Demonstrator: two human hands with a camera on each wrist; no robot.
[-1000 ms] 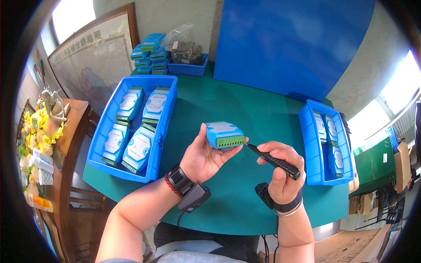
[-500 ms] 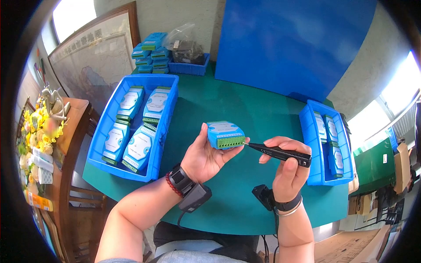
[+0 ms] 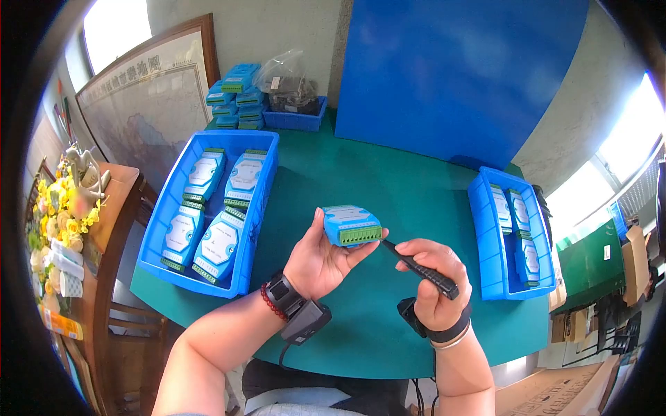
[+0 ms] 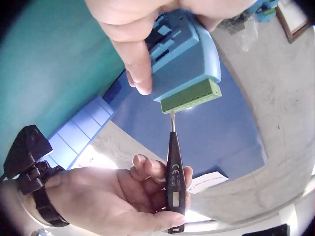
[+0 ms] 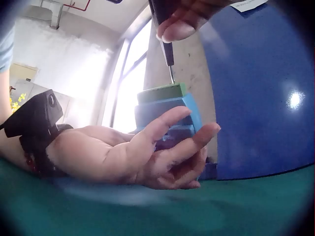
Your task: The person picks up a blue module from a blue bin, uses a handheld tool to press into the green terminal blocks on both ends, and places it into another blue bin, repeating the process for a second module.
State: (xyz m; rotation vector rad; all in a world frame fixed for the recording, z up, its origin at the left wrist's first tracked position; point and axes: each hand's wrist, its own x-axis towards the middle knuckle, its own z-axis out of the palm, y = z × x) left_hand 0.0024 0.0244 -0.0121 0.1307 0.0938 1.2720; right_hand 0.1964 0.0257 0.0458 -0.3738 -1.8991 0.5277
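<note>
My left hand (image 3: 316, 263) holds a blue electronic module (image 3: 345, 217) by its sides above the table, thumb and fingers around the casing. A green screw terminal block (image 4: 191, 98) runs along the module's near edge, facing the right hand. In my right hand (image 3: 437, 310) a black screwdriver (image 3: 423, 272) is pinched, its handle slanting down toward the palm. The metal tip meets the terminal block near its end in the left wrist view. From the right wrist view, the screwdriver shaft (image 5: 171, 73) stands over the block, with left fingers (image 5: 167, 123) beneath the module.
A large blue bin (image 3: 154, 260) with several modules stands left on the green table (image 3: 347, 333). A smaller blue bin (image 3: 489, 267) holds more modules at right. Stacked modules (image 3: 239, 78) and a tray (image 3: 298, 120) with a plastic bag sit behind, beside a blue panel (image 3: 451, 76).
The screwdriver first swung more level, handle out to the right, then turned back to a steeper slant with the right hand. The module stays in the left hand; the head view tilted slightly.
</note>
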